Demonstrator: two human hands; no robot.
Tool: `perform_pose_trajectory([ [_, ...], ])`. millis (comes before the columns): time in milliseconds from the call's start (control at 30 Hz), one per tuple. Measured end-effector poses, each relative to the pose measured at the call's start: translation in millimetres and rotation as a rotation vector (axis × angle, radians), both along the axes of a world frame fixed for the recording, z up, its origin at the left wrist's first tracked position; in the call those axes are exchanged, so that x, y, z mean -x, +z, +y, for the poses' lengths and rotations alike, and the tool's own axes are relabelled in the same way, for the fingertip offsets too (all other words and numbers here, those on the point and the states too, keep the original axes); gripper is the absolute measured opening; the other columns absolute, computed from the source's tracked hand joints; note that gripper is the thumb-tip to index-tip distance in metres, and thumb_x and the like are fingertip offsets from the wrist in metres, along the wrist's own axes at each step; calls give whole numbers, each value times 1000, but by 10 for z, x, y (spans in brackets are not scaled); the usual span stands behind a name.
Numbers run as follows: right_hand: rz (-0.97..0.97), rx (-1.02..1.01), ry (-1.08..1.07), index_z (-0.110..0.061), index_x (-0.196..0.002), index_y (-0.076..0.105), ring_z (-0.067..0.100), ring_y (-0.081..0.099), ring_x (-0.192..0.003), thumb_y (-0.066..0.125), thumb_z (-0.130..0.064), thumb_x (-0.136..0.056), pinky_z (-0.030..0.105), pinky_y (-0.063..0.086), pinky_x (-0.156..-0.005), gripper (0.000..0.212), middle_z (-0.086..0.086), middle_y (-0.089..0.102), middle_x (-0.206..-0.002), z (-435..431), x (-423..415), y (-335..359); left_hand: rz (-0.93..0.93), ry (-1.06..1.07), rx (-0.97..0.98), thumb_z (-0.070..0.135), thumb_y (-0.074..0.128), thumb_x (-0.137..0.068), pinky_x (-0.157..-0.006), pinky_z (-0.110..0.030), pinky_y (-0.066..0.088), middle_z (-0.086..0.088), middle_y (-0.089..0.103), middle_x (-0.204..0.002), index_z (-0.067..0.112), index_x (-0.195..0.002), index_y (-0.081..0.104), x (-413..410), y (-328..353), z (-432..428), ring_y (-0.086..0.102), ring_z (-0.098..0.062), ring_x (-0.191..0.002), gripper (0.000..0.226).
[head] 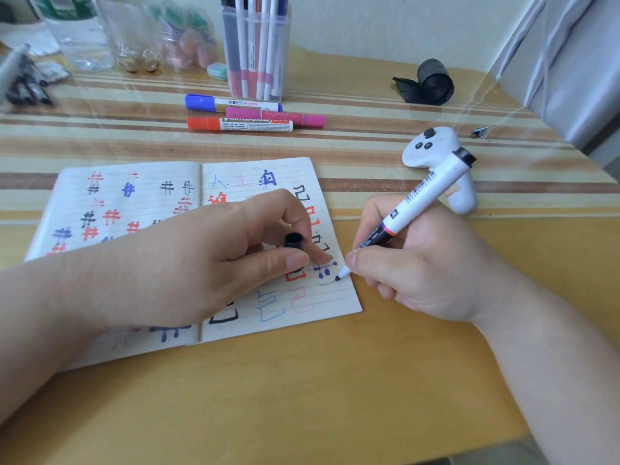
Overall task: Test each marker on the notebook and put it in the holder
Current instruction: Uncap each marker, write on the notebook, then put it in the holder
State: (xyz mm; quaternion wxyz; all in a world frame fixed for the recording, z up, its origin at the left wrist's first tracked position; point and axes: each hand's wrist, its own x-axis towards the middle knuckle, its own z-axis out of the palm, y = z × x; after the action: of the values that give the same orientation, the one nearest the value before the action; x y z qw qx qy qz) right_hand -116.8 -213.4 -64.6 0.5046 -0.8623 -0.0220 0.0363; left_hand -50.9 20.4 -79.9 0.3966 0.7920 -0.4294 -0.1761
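Right grip (436, 266): closed round the marker (422, 199), pinched low on the barrel just above the tip, so the stroke can be steered as with a pen.
Marker position: held aslant, its tail leaning up and away beyond the right grip. The dark tip is set on the notebook (134, 196) just left of the thumb, beside a purple mark, where a faint grey line is seen.
Left grip (201, 263): the black cap (294, 241) is pinched between thumb and fingers. The palm is laid on the page, judged to hold it flat and keep the cap ready for refitting.
Marker look: white barrel with printed code, black end plug, black front section ringed in red and blue, fine tip.
Notebook: spread open on the desk (302, 397) beneath both grips, covered with trial marks in black, red, blue and pink.
Holder (256, 48): well beyond the left grip, clear, with several pens stood upright.
Waiting markers: blue marker (231, 104), pink marker (275, 115) and red marker (240, 124) are laid capped just before the holder, judged untested.
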Motion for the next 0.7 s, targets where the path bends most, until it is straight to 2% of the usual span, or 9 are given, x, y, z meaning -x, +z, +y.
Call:
perform_pose_trajectory([
  [200,2,-10,0,-9,-69,58,21,51,-44,68,-16,-72,19,33,-38,13,27,54,-58,-1,-3,-2,6,2,-20,55,46,-93,-76,-61,57,33,69,-113,35,-108,47,1,18,-8,67,-43,-89,25],
  [333,3,-3,-3,-10,-69,58,20,52,-45,68,-18,-70,20,33,-38,13,26,54,-58,0,-2,7,1,14,-39,47,46,-94,-81,-54,56,35,69,-111,38,-106,46,-7,11,-11,69,-29,-94,14],
  [467,1,4,16,-8,-69,58,22,51,-46,69,-16,-69,24,35,-40,13,27,54,-58,13,8,17,-4,8,-39,45,46,-95,-81,-56,56,34,70,-111,36,-107,47,-1,14,-13,68,-36,-92,16],
  [700,9,4,22,-8,-71,58,23,51,-47,69,-17,-70,25,36,-40,13,29,54,-61,4,5,19,-9,1,-44,48,46,-96,-80,-56,56,35,69,-112,35,-109,46,-8,3,-8,67,-35,-90,18],
])
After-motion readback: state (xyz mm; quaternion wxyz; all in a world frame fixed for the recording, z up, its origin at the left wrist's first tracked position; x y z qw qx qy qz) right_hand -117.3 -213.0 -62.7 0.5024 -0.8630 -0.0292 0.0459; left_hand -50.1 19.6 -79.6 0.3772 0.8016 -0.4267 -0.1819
